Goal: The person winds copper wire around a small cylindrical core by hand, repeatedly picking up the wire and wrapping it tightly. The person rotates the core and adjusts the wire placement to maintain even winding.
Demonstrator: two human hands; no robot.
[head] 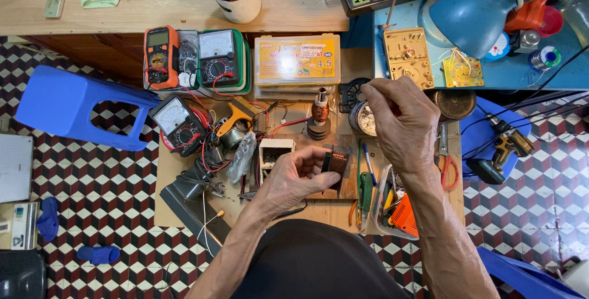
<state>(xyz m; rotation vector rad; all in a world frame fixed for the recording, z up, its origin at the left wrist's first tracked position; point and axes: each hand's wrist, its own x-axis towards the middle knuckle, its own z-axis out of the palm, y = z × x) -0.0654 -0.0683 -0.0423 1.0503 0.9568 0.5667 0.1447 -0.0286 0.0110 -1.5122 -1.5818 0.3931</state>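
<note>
The fingers [319, 163] of the left hand [294, 179] were curled round a small brown copper-wound coil [335, 163], gripping it above the low wooden work board [184, 213]. The right hand [402, 121] hovered over a round metal tin [363, 118], fingertips pinched together; what they held was too small to tell.

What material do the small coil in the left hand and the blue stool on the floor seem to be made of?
Coil in the left hand: probably enamelled copper wire, judging by its reddish-brown, slightly glossy windings. Blue stool: likely moulded plastic, with one even colour, rounded edges and a smooth, dull sheen.
</note>
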